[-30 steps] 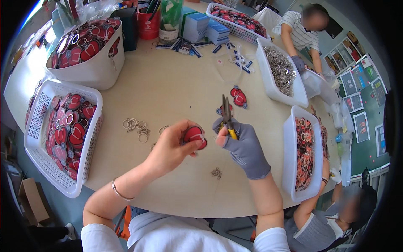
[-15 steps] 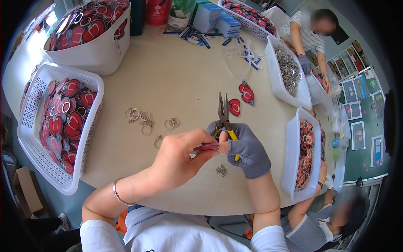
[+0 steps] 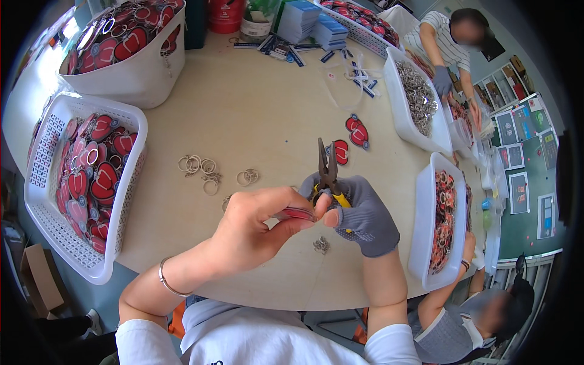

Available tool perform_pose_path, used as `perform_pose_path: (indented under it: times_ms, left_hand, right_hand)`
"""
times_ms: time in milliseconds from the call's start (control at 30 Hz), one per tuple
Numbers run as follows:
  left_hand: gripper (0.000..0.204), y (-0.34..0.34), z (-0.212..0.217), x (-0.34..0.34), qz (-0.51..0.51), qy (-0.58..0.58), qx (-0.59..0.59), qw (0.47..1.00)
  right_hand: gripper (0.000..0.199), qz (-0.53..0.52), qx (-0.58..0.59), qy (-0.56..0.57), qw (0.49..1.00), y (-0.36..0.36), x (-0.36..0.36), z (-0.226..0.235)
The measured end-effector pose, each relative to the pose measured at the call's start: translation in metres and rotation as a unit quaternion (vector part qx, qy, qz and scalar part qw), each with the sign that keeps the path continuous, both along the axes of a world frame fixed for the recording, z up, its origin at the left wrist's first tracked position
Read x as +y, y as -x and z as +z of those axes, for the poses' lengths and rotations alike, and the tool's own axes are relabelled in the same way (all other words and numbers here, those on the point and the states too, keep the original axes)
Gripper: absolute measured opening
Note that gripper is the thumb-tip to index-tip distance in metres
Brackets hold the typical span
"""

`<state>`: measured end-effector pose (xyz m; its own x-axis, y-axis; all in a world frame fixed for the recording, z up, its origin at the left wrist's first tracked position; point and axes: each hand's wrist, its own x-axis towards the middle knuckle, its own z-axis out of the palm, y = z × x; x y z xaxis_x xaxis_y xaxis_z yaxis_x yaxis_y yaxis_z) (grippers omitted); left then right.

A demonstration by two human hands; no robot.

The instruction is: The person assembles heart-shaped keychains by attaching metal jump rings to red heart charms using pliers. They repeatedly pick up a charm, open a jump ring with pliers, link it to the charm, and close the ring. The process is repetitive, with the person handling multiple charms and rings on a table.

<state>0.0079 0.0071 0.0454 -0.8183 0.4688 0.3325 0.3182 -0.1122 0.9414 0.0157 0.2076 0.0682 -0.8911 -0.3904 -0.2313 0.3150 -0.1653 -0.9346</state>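
Observation:
My bare left hand [image 3: 252,228] pinches a flat red tag [image 3: 298,213] edge-on between thumb and fingers. My right hand [image 3: 371,222], in a grey glove with the thumb and a fingertip bare, is wrapped round yellow-handled pliers [image 3: 328,167]. Their dark jaws point away from me, slightly parted, with nothing between them. The right hand's bare fingertips meet the tag's right end; whether they grip a small part there is hidden. Beyond the pliers lie red tags [image 3: 359,134] and another red tag [image 3: 341,152]. Small metal links [image 3: 321,245] rest below my hands.
Split rings [image 3: 198,165] and more rings [image 3: 247,177] lie left of centre. A white basket [image 3: 137,143] of red keychains and a white bin [image 3: 131,82] stand left. At right are a tray of metal parts [image 3: 417,91] and a tray of red pieces [image 3: 441,225]. Two co-workers sit right.
My right hand and the pliers have shifted slightly right, and the tag has tilted a little. The far co-worker's hands have moved. Both my holds are unchanged.

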Motion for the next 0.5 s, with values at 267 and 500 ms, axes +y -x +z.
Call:
perform_pose_path:
  times_ms: [267,500]
  left_hand:
    - [0.016,-0.002,-0.006,0.002,0.058,-0.004,0.048,0.997]
    - [0.023,0.001,-0.010,0.001,0.133,0.056,0.184,0.972]
  right_hand:
    - [0.007,-0.068,0.140,-0.196,0.968,-0.012,-0.013,0.016]
    - [0.007,-0.174,0.419,-0.337,0.825,-0.024,-0.028,-0.001]
